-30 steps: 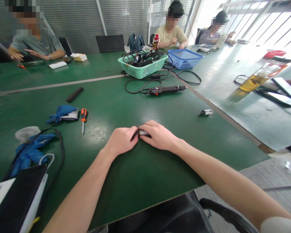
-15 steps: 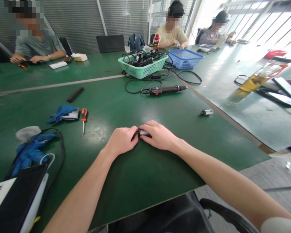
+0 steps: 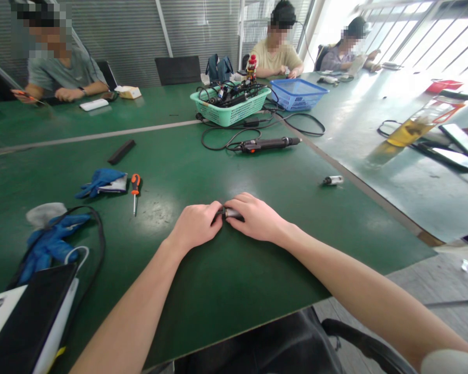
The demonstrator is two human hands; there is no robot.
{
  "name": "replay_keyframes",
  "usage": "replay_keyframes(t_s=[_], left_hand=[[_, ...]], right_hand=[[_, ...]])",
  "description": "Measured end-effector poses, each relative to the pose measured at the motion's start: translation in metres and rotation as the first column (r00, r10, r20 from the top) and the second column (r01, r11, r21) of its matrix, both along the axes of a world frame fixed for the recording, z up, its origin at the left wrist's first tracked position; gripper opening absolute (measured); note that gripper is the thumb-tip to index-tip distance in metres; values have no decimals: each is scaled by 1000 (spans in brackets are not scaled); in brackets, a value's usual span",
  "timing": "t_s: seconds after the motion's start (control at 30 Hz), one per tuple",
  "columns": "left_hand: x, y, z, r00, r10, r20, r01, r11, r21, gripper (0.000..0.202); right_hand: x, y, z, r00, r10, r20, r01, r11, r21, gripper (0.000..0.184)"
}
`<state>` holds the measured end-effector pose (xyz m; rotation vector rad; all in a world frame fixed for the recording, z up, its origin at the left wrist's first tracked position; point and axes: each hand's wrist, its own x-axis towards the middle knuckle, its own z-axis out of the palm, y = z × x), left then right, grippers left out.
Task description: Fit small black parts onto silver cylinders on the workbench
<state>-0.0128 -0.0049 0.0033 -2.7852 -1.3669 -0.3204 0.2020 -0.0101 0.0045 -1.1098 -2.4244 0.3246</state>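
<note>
Near the middle of the green table, my left hand (image 3: 198, 224) and my right hand (image 3: 256, 217) meet, both resting low over the surface. Between the fingers of my right hand lies a small silver cylinder (image 3: 231, 213) that looks like a small motor. My left hand pinches a dark piece (image 3: 217, 214) at the cylinder's left end; fingers hide most of it. Whether the two pieces are joined, I cannot tell. A similar silver cylinder with a dark end (image 3: 333, 180) lies to the right, apart from my hands.
An orange-black screwdriver (image 3: 135, 192), blue gloves (image 3: 101, 182) and a black bar (image 3: 121, 151) lie left. Ahead are an electric screwdriver (image 3: 263, 145), a full green basket (image 3: 234, 113) and a blue basket (image 3: 298, 96). A phone (image 3: 31, 317) lies front left. Several people sit around.
My hands and the pieces in them hold nearly the same place. At the far left, a co-worker's hand has lifted an orange-handled tool off the table.
</note>
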Motion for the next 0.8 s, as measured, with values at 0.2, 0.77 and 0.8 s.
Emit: replay_keyframes(t_s=[0.2,0.77,0.8], left_hand=[[0,0,1,1000,6,2,-6,1000,-9,18],[0,1,-2,1000,-13,11,13,1000,3,17],[-1,1,-2,1000,-14,12,14,1000,2,17]], right_hand=[[-1,0,0,1000,-7,7,7,1000,0,23],[0,-2,3,1000,-8,28,8,1000,-5,24],[0,-2,3,1000,-9,27,9,1000,-7,24]])
